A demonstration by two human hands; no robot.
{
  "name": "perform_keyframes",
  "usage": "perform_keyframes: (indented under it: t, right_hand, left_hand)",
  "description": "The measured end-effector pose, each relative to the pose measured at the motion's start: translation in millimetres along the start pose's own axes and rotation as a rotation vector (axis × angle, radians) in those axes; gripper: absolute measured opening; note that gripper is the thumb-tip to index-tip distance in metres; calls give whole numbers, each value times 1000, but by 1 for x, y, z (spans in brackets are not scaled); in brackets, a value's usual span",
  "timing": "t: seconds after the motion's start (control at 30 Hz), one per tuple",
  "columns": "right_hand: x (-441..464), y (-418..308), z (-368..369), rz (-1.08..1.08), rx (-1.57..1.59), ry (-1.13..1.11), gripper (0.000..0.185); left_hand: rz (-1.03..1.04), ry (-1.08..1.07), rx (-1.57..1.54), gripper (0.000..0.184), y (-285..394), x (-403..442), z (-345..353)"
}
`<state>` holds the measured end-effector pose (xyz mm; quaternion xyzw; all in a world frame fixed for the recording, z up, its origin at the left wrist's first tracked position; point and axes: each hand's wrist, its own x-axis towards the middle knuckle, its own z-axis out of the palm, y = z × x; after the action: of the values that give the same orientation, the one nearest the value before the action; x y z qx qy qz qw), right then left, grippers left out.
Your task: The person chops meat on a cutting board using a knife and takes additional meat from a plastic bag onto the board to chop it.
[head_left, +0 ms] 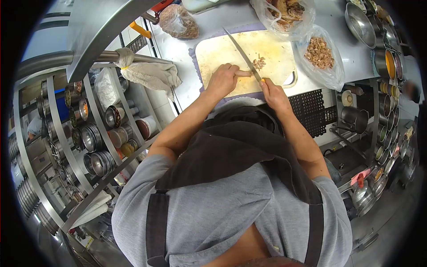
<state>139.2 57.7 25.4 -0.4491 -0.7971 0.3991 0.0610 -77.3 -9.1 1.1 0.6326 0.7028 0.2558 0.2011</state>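
On the worn white cutting board (213, 53) my left hand (222, 81) is closed around a short, pale pink sausage-like piece of meat (243, 73). The long knife (240, 50) is in my right hand (275, 97), its blade slanting up and left across the board. The blade's lower part is close against the end of the meat; whether it touches cannot be made out. A small heap of chopped bits (259, 61) lies just right of the blade. Purple cloth (194, 62) shows under the board's edges.
Right of the board sits a clear bag of diced meat (319, 53), with a bag of browned meat pieces (287, 13) above it. A tied bag of minced-looking food (179, 21) is at upper left. A towel (149, 73) hangs from a rail; steel bowls (360, 24) stand at right.
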Motion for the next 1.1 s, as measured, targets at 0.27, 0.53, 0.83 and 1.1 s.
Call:
perform_keyframes:
  t: [0.27, 0.53, 0.83, 1.1]
  right_hand:
    - [-15, -2, -20, 22, -10, 8, 33]
    - [-13, -11, -24, -9, -104, -98, 34]
    - [-7, -13, -26, -30, -119, -172, 33]
    - [2, -15, -21, 14, -96, -234, 31]
  left_hand:
    - [41, 163, -35, 12, 3, 14, 4]
    - [-11, 176, 4, 9, 2, 19, 13]
    - [7, 190, -12, 8, 1, 22, 15]
    - [27, 178, -42, 6, -4, 23, 18]
